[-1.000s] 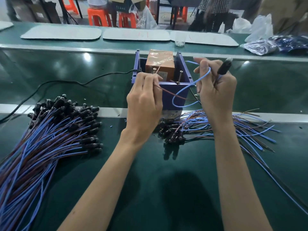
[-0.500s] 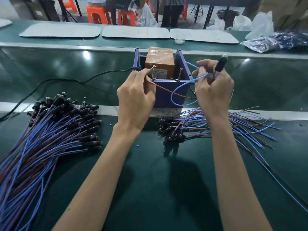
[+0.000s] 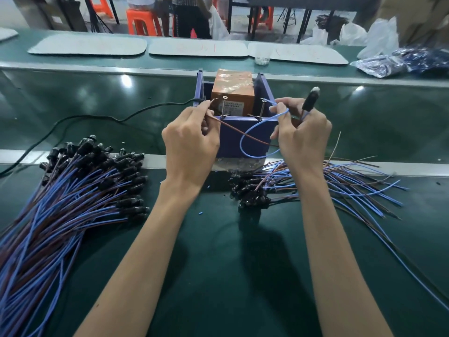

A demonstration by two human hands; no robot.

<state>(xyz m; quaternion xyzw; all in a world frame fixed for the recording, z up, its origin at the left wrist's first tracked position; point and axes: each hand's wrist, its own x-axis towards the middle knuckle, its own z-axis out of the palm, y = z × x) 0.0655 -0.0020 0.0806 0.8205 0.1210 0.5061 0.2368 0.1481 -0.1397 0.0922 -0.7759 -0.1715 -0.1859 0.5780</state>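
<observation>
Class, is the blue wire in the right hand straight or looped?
Looped: the blue wire curves down from the right hand and back to it.

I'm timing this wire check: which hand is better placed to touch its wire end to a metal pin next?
Right. The right hand pinches the blue wire with its tip right at the right pin; the left hand holds the brown wire with its tip short of the left pin.

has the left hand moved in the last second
Yes. The left hand has shifted left against the blue box, from over its front face toward its left corner.
</observation>
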